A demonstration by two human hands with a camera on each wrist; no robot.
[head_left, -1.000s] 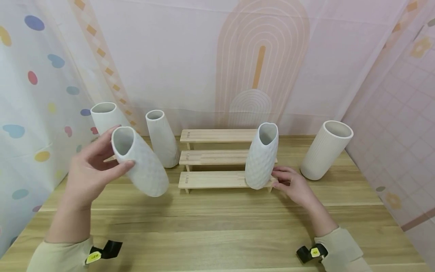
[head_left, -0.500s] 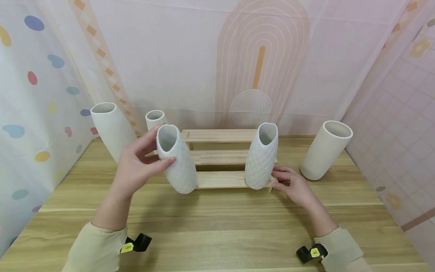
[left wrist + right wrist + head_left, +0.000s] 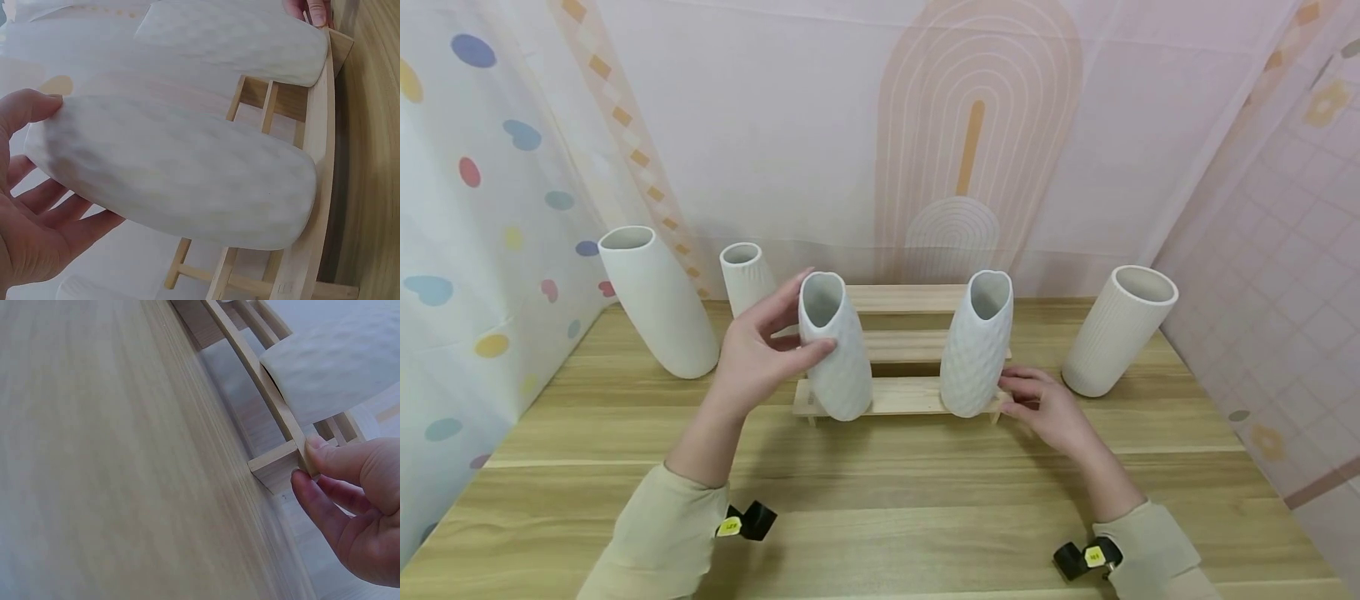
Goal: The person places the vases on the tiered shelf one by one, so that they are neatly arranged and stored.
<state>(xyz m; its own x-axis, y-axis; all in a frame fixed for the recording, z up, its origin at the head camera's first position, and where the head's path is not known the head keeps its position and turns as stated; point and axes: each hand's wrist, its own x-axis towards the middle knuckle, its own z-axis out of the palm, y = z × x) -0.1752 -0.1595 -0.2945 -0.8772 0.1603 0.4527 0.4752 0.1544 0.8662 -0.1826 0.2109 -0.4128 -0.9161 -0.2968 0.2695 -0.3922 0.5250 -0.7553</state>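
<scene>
Left hand grips dimpled white vase, tilted, base at stepped wooden rack's lowest step. Right hand pinches rack's end. Risk: tilted vase slips off the narrow step or knocks neighbouring vase.

No words, brands or numbers can be read. Small yellow tags sit on the black devices at both wrists, one near the tabletop's front edge on the left and one on the right; each carries dark print too small to make out. The wooden stepped shelf has tiny dark marks at its left end, also unreadable.
</scene>
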